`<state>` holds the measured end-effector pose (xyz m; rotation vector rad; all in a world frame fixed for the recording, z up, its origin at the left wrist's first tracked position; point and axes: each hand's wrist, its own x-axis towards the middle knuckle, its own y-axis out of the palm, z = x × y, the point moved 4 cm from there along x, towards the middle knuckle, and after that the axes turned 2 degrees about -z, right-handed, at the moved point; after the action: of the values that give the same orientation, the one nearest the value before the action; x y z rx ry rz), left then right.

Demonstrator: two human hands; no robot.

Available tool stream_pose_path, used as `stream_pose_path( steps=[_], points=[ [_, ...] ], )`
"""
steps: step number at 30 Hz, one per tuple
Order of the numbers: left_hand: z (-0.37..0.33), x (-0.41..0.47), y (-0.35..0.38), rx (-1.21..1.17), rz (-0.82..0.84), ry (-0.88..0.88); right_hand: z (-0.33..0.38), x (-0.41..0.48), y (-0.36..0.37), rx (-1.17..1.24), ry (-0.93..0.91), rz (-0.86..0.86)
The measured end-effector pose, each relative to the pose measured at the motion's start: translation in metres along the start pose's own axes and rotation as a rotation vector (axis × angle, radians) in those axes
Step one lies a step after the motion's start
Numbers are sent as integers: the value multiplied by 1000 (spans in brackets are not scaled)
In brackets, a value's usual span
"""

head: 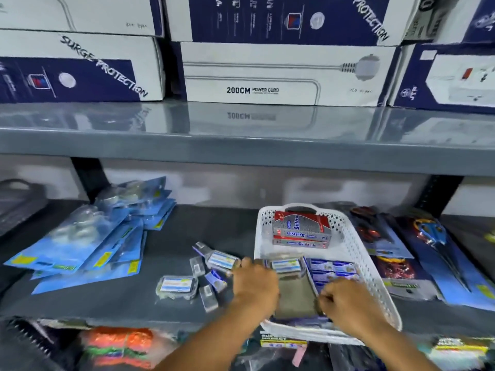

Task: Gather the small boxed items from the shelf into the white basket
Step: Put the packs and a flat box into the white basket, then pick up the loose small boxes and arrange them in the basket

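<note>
The dark shelf [171, 263] carried the white basket [375, 277] near its front edge. Inside the basket, red-and-silver cartons [301, 230] lay at the far end and blue boxes [332, 269] along its right wall. Left of the basket, small boxed items [177, 286] lay scattered. The left hand [254, 282], fingers curled, touched a box [285, 265] just inside the basket's left rim; the right hand [345, 301] pinched something in the basket, though what it pinched could not be told.

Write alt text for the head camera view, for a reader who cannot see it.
Two bare hands, left hand and right hand, reach into a white basket on a dark shelf, arranging small boxed items inside. More small boxes lie loose on the shelf left of the basket, beside blue blister packs. Large surge protector boxes fill the shelf above.
</note>
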<state>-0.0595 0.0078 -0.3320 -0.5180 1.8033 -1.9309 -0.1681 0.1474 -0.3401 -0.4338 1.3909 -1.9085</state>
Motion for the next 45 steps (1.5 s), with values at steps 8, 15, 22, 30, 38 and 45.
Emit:
stream_pose_path(
  steps=[8, 15, 22, 30, 38, 45],
  points=[
    [1, 1, -4, 97, 103, 102, 17, -1, -6, -12, 108, 50],
    [6, -4, -12, 62, 117, 132, 24, 9, -4, -7, 125, 96],
    [51, -45, 0, -413, -445, 150, 13, 7, 5, -8, 155, 123],
    [113, -119, 103, -290, -362, 4, 79, 26, -9, 148, -91, -34],
    [129, -128, 137, -224, -341, -38, 192, 48, 35, -19, -543, 71],
    [127, -124, 146, -241, -429, -80, 252, 65, 85, -199, -681, 152]
  ],
)
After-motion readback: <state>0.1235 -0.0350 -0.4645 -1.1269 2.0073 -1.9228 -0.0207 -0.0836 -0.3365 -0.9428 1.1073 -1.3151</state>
